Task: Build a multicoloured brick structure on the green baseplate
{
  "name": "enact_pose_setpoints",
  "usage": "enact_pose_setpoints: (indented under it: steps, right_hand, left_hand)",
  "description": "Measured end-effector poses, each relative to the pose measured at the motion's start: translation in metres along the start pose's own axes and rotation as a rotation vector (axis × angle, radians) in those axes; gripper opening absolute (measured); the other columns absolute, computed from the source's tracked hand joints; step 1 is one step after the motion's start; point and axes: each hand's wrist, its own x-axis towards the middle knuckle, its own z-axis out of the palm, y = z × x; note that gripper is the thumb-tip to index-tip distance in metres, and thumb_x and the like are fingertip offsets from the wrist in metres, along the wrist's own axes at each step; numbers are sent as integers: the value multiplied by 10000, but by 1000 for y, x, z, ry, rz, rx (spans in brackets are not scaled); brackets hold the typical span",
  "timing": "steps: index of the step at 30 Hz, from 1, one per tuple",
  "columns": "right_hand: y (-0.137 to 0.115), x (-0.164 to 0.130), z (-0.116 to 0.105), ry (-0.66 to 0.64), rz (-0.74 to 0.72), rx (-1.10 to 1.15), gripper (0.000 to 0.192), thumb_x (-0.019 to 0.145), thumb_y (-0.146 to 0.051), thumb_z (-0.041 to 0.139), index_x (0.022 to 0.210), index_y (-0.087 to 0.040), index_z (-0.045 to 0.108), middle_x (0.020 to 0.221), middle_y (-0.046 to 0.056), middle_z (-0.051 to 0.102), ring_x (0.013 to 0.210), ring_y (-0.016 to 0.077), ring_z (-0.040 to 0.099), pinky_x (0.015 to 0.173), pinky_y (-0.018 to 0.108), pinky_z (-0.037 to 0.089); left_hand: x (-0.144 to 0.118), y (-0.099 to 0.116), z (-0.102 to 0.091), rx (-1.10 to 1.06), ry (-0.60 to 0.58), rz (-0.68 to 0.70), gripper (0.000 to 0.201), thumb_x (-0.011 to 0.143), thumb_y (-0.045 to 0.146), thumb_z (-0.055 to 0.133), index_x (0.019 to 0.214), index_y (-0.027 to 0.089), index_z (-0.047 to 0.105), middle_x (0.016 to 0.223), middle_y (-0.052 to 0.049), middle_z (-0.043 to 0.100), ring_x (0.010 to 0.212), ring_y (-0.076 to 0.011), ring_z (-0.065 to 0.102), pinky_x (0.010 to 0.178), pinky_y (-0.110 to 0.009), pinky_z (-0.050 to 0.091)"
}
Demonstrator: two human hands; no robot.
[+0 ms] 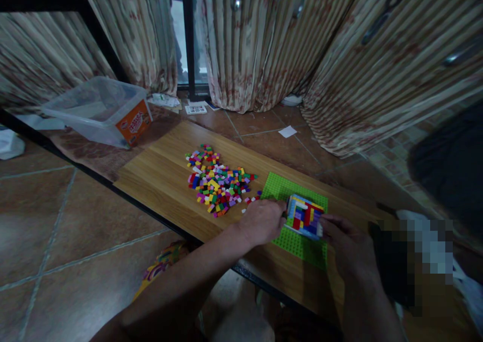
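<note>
a small multicoloured brick block (304,216) is seated on a green baseplate (302,244) near the right end of a wooden board (166,173). it is clamped from both sides: left hand (261,221) pressed to its left face, right hand (349,249) to its right. fingertips are hidden behind the block; the baseplate's near edge is partly covered. a loose brick pile (218,181) is spread just left of the plate. a clear plastic tub (100,110) is set farther left, on the tiled floor (56,231) before striped curtains (245,40).

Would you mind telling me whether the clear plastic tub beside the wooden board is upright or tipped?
Tipped: the clear plastic tub leans, its open mouth tilted sideways.
</note>
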Motion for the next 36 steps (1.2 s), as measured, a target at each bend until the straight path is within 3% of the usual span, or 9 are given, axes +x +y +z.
enact_pose_setpoints:
  steps: [14, 32, 36]
  right_hand:
    - [1, 0, -1, 67, -136, -373, 322, 712, -454, 669, 868, -185, 753, 735, 69, 738, 653, 231, 676, 586, 322, 485]
    - [-10, -6, 6, 105, -93, -468, 384, 691, -481, 611, 878, -165, 722, 776, 93, 722, 652, 236, 648, 608, 335, 464]
    - [-3, -5, 6, 84, -96, -357, 390, 703, -489, 627, 902, -164, 709, 789, 84, 718, 668, 219, 646, 620, 321, 477]
  left_hand:
    - [0, 0, -1, 41, -16, 5, 214, 902, 243, 488, 1040, 172, 634, 995, -98, 718, 965, -248, 689, 853, -350, 551]
    - [-1, -1, 0, 57, -24, 18, 221, 909, 244, 461, 1027, 164, 630, 1011, -79, 709, 973, -230, 679, 858, -330, 540]
    - [-1, 0, -2, 63, -31, 11, 221, 908, 242, 456, 1022, 163, 629, 992, -89, 712, 956, -238, 686, 847, -339, 544]
